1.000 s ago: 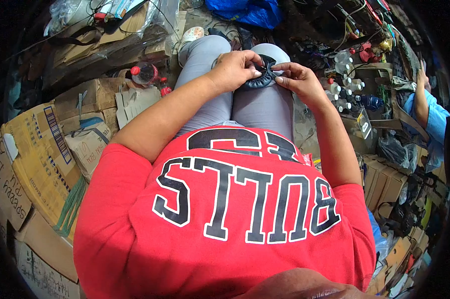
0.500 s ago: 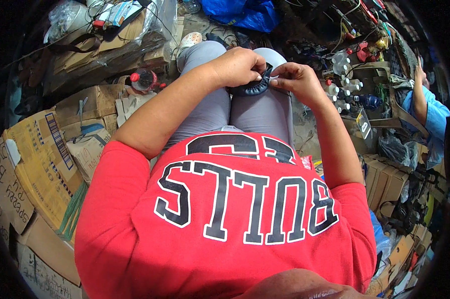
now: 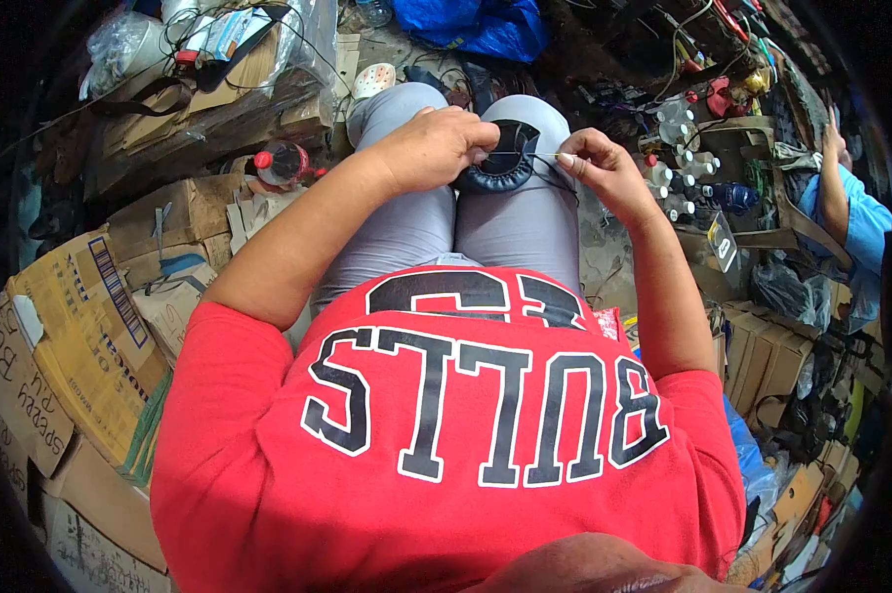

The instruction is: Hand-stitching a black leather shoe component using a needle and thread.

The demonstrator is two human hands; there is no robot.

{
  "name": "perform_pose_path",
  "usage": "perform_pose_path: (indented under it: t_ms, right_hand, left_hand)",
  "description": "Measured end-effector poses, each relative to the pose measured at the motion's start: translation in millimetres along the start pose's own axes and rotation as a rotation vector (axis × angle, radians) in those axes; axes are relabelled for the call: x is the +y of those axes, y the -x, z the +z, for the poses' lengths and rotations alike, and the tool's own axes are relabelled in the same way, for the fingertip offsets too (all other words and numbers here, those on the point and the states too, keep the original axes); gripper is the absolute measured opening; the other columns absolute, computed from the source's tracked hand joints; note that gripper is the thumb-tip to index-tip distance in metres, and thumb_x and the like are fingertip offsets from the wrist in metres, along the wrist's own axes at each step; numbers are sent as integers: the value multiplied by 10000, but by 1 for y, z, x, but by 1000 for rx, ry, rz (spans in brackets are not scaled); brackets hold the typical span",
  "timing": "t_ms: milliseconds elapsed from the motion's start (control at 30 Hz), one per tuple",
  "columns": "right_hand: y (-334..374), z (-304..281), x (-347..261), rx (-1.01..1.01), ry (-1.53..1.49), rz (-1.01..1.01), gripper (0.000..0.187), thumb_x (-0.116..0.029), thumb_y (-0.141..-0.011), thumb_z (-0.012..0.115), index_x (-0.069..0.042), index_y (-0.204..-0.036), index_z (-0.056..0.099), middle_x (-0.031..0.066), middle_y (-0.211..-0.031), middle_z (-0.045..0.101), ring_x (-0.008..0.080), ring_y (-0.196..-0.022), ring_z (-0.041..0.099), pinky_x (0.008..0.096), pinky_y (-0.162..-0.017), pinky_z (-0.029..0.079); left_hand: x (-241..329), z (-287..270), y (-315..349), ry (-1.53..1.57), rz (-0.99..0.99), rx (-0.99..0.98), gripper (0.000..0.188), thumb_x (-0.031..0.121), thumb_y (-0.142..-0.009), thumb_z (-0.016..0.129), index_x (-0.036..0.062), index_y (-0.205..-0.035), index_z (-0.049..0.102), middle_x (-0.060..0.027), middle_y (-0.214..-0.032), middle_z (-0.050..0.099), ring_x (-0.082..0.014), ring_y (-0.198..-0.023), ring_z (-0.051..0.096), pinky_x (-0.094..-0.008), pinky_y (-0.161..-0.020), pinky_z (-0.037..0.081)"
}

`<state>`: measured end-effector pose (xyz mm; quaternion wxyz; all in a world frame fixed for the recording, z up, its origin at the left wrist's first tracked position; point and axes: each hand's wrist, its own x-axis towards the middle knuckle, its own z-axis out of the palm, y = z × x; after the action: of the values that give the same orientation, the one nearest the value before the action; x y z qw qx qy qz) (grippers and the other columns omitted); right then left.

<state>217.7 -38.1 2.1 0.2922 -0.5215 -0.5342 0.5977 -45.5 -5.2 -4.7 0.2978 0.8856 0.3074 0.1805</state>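
at thigh (image 3: 518,222), one black piece (image 3: 505,182), one thread (image 3: 545,155), two hands (image 3: 440,145) (image 3: 612,174)

Thread (image 3: 535,154) bars gap between left hand (image 3: 448,144), right hand (image 3: 604,170); bottles (image 3: 705,166) crowd right; free air above right thigh (image 3: 517,229).

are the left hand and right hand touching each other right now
Apart. The head view shows a plain gap between the left hand and right hand, with the black gathered piece on the grey trouser leg visible between them.
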Motion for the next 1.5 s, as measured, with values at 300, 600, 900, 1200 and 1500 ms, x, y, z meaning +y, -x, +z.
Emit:
perform_pose_path:
  t_ms: [300, 600, 900, 1200, 1500]
  right_hand:
    - [29, -8, -12, -45, 95, -72, 145, -135, -780, 683, -18, -797, 599, 0, -883, 467, 87, -814, 486, 221, -709, 401]
    - [-18, -43, -11, 345, 914, -182, 191, -230, -774, 666, -73, -884, 667, 110, -1005, 577, 286, -900, 591, 363, -783, 472]
    - [-3, 32, -72, -113, 1459, -515, 74, -164, -818, 559, -98, -849, 573, 66, -764, 620, 246, -816, 592, 386, -755, 396]
    - [-4, 27, -53, -195, 1372, -540, 84, -108, -796, 564, -100, -874, 532, 71, -754, 618, 261, -820, 594, 385, -769, 390]
    - [-1, -12, -32, 113, 338, -119, 148, -155, -803, 675, -17, -845, 644, -7, -709, 617, 48, -646, 499, 221, -579, 412]
  left_hand:
    - [17, 1, -17, 108, -88, -66, 133, 47, -803, 524, 37, -932, 557, -180, -819, 611, -370, -820, 583, -424, -700, 454]
    - [26, 1, -28, -83, -14, -86, 69, 79, -799, 539, 28, -842, 555, -177, -753, 609, -375, -749, 588, -450, -661, 457]
    - [13, 1, -18, -52, -23, -105, 119, 147, -835, 530, 48, -902, 525, -190, -746, 602, -384, -762, 587, -464, -656, 455]
    - [1, -7, 3, 43, 20, -96, 91, 108, -809, 512, 46, -876, 519, -171, -750, 590, -377, -755, 575, -451, -664, 445]
    - [14, -83, 46, 56, -142, 154, 46, 57, -827, 573, 16, -847, 573, -93, -765, 606, -213, -753, 583, -315, -690, 442]
